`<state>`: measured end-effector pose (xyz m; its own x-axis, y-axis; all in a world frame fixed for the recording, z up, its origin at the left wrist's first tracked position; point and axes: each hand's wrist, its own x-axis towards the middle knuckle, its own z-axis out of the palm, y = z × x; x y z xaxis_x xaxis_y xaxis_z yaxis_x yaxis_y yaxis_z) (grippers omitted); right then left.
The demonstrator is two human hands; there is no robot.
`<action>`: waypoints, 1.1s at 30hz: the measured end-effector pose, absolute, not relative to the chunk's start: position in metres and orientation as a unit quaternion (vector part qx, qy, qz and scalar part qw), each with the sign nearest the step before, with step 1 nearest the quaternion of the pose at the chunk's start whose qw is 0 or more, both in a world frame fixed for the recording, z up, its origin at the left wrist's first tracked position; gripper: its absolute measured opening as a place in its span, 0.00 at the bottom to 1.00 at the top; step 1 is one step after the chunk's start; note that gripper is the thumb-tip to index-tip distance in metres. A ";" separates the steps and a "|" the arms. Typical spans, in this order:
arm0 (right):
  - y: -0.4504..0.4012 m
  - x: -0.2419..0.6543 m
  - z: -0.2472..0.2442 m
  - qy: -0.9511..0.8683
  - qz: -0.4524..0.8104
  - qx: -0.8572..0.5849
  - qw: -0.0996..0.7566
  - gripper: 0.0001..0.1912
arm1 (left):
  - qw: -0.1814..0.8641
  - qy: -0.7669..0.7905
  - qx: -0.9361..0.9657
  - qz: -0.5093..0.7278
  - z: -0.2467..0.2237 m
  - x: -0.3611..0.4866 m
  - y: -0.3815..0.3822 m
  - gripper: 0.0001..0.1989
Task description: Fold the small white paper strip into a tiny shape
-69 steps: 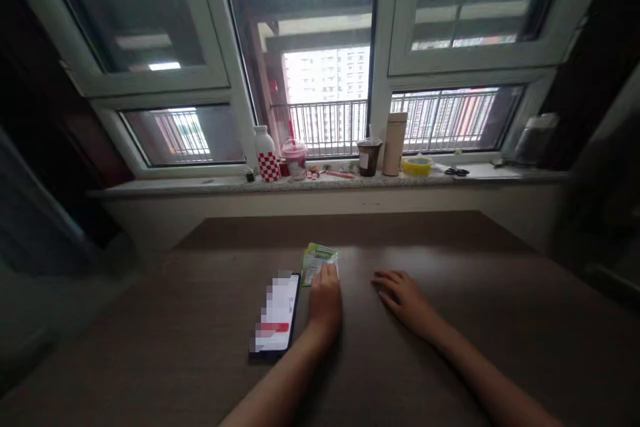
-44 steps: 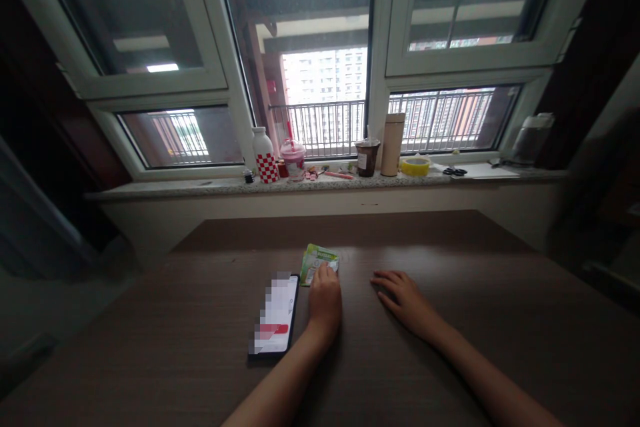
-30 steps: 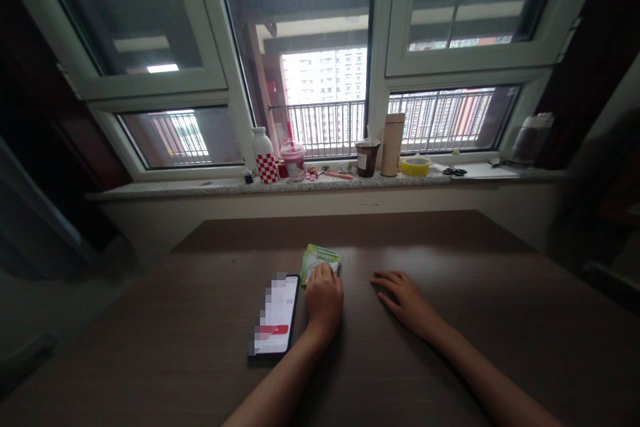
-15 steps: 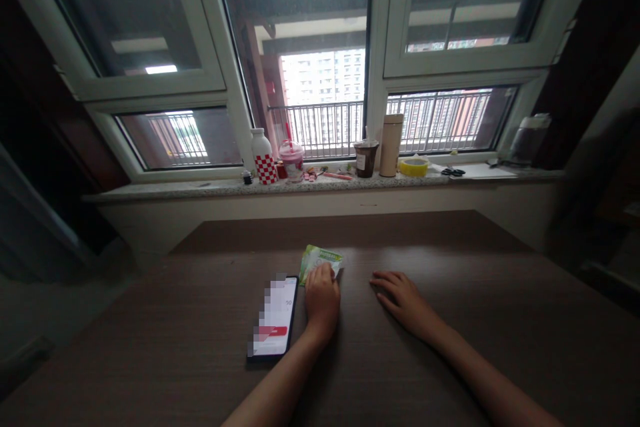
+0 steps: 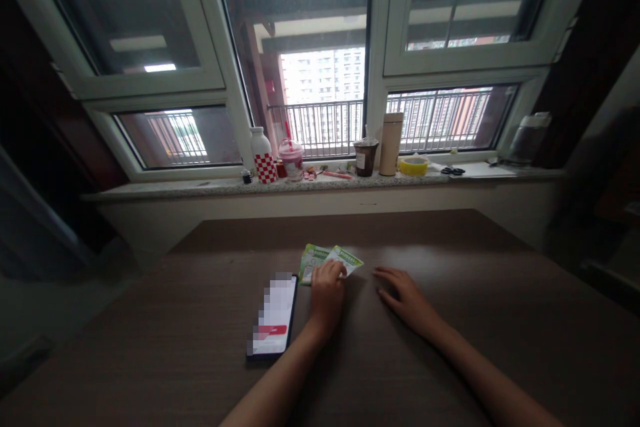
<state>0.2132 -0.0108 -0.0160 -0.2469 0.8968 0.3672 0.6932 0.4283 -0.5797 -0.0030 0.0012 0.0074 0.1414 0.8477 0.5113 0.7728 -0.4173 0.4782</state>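
Two flat green-and-white packets lie overlapped on the brown table. My left hand (image 5: 327, 295), its fingers bent, is closed on the right packet (image 5: 351, 259), which slants over the other. The left packet (image 5: 308, 261) lies partly hidden under it and beside my fingers. A dark-framed phone (image 5: 275, 317) with a lit, partly blurred screen rests left of my left wrist. My right hand (image 5: 406, 299) is just to the right of the packets, open and touching none of them, with thumb and fingers apart near the tabletop.
Behind the brown table (image 5: 440, 240), a stone windowsill (image 5: 210, 188) holds a red-checked bottle (image 5: 264, 159), a pink drink cup (image 5: 291, 161), a dark drink cup (image 5: 366, 159), a tan flask (image 5: 391, 147), a yellow tape roll (image 5: 413, 166) and black scissors (image 5: 453, 171).
My left hand has slid slightly right with one packet, so a second packet now shows beside it. My right hand has barely moved.
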 end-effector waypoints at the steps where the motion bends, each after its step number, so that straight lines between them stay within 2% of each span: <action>1: -0.011 0.215 -0.014 -0.769 0.152 -0.508 0.356 0.21 | 0.071 0.522 0.764 0.372 0.007 -0.003 0.001 0.16; 4: -0.012 0.222 -0.006 -0.768 0.152 -0.489 0.386 0.24 | 0.123 0.489 0.792 0.345 0.006 -0.001 -0.001 0.19; 6: -0.014 0.226 -0.001 -0.788 0.163 -0.462 0.372 0.24 | 0.141 0.478 0.807 0.317 0.005 0.000 -0.003 0.20; 10: -0.016 0.230 0.003 -0.830 0.189 -0.424 0.310 0.26 | 0.153 0.456 0.839 0.254 0.004 -0.001 -0.008 0.16; 13: -0.016 0.228 0.000 -0.846 0.198 -0.425 0.253 0.24 | 0.161 0.436 0.854 0.234 0.007 -0.004 -0.012 0.08; 14: -0.016 0.227 -0.001 -0.847 0.197 -0.431 0.239 0.23 | 0.164 0.429 0.858 0.230 0.008 -0.004 -0.014 0.09; 16: -0.016 0.225 -0.001 -0.849 0.193 -0.440 0.220 0.21 | 0.157 0.423 0.863 0.227 0.011 -0.005 -0.016 0.12; 19: -0.017 0.224 0.002 -0.854 0.176 -0.440 0.216 0.18 | 0.150 0.427 0.865 0.219 0.013 -0.003 -0.019 0.10; 22: -0.020 0.221 0.009 -0.854 0.157 -0.440 0.230 0.15 | 0.099 0.438 0.870 0.204 0.013 -0.002 -0.021 0.08; 25: -0.023 0.217 0.017 -0.859 0.136 -0.433 0.238 0.13 | 0.056 0.439 0.880 0.175 0.014 -0.001 -0.022 0.11; 30: -0.027 0.212 0.018 -0.853 0.118 -0.467 0.202 0.13 | 0.041 0.438 0.888 0.138 0.018 0.005 -0.023 0.17; 33: -0.028 0.207 0.009 -0.844 0.092 -0.486 0.208 0.17 | 0.042 0.472 0.869 0.145 0.012 0.016 -0.025 0.15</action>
